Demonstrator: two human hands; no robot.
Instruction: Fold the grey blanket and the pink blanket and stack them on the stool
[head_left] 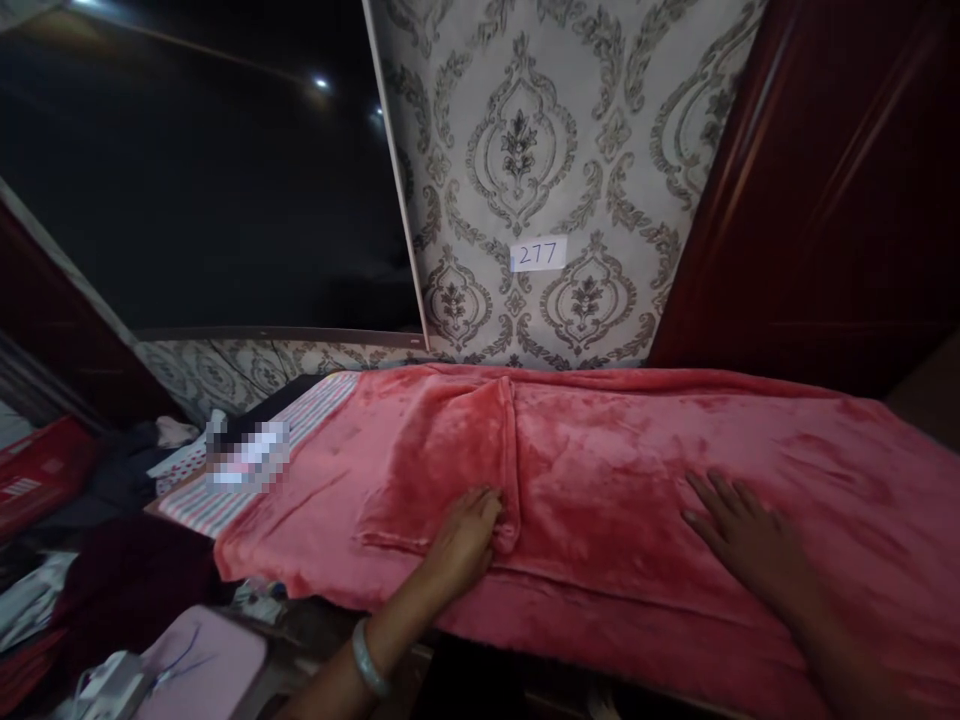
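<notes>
A coral-pink plush blanket (615, 450) lies spread over a long surface in front of me. On its left part, one end is folded back into a squarish flap (450, 455) with a thick hem along its right edge. My left hand (469, 530), a bangle (367, 658) on its wrist, is at the near right corner of that flap, its fingers curled in and closed on the fabric. To the right, my right hand (754, 540) rests flat on the blanket with its fingers spread, holding nothing.
A striped cloth (199, 510) shows beyond the blanket's left end. A large black television (225, 180) stands behind, beside patterned wallpaper bearing a paper label (538, 253) reading 277. At lower left are a pink stool-like surface (217, 665), a white power strip (120, 685) and dark clothes (135, 575).
</notes>
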